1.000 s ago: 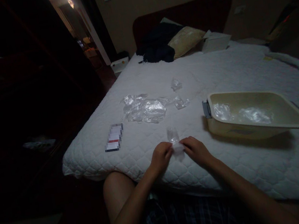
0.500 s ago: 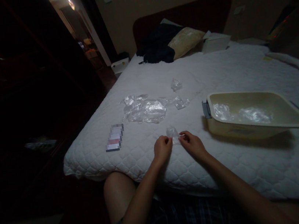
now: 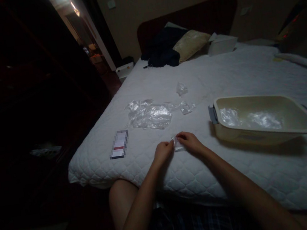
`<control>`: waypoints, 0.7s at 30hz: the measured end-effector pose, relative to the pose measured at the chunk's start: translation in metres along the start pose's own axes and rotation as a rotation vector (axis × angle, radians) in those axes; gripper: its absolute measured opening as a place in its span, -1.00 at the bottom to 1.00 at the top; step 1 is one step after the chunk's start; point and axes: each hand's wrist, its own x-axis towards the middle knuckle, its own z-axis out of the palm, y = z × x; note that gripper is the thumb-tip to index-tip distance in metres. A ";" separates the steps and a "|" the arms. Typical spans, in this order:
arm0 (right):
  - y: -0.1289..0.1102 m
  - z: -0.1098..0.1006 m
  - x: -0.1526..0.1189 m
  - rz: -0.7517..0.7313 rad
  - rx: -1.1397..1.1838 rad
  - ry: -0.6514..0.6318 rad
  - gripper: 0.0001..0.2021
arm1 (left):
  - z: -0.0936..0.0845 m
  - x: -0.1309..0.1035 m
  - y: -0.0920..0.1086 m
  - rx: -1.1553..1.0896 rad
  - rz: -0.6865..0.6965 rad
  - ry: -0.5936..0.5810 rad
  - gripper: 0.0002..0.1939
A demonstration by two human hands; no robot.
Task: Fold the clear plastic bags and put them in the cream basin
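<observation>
Head view showed both hands low over the near edge of a bed (image 3: 240, 80) covered with a white quilted spread. The left hand (image 3: 163, 153) and the right hand (image 3: 190, 143) met over a small clear plastic bag (image 3: 178, 144), which lay on the quilt between them. Each hand's grip was pinched together on the bag, the left on its left edge and the right on its top right corner. Just beyond the hands, a pile of crumpled clear plastic (image 3: 150, 115) spread across the quilt, with two smaller plastic scraps (image 3: 181, 88) to its right and farther off. A blurred card (image 3: 119, 144) lay to the left of the hands, near the bed's left edge. To the right sat a beige plastic tub (image 3: 304, 130) with more clear plastic inside it. At the far end, a dark garment (image 3: 161, 49) and a tan pillow (image 3: 191, 43) rested against the headboard.
</observation>
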 end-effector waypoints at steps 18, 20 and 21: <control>0.018 0.004 -0.015 0.018 0.186 0.083 -0.83 | 0.003 -0.011 -0.027 0.537 0.994 0.299 -0.72; 0.016 0.003 -0.016 0.021 0.219 0.086 -0.84 | 0.005 -0.008 -0.028 0.491 0.961 0.302 -0.75; 0.015 0.002 -0.016 0.025 0.242 0.093 -0.85 | 0.006 -0.008 -0.029 0.467 0.936 0.307 -0.76</control>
